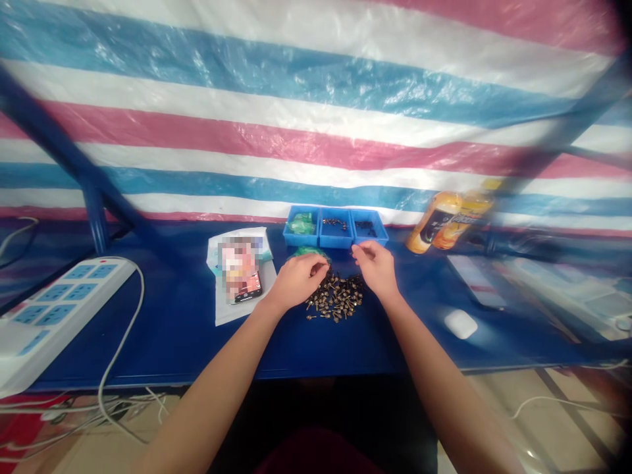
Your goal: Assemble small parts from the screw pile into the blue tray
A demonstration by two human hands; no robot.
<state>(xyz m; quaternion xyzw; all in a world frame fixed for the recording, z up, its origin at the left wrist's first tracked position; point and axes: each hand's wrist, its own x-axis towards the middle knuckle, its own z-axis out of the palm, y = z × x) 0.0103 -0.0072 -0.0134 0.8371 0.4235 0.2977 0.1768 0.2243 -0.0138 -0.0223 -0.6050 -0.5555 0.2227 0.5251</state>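
Observation:
A pile of several small brown metal parts [336,297] lies on the blue table [187,329]. My left hand [297,280] rests at the pile's left edge with fingers curled; what they hold is too small to name. My right hand [376,266] hovers at the pile's upper right, fingers pinched together near the rightmost of three blue bins [336,227]. A bit of green plastic [307,251] shows just behind my left hand.
A phone [247,286] lies on white papers [224,306] to the left. A white power strip [54,309] with its cable sits far left. Orange bottles [447,220] stand at the right, a white earbud case [460,323] nearer. A striped tarp hangs behind.

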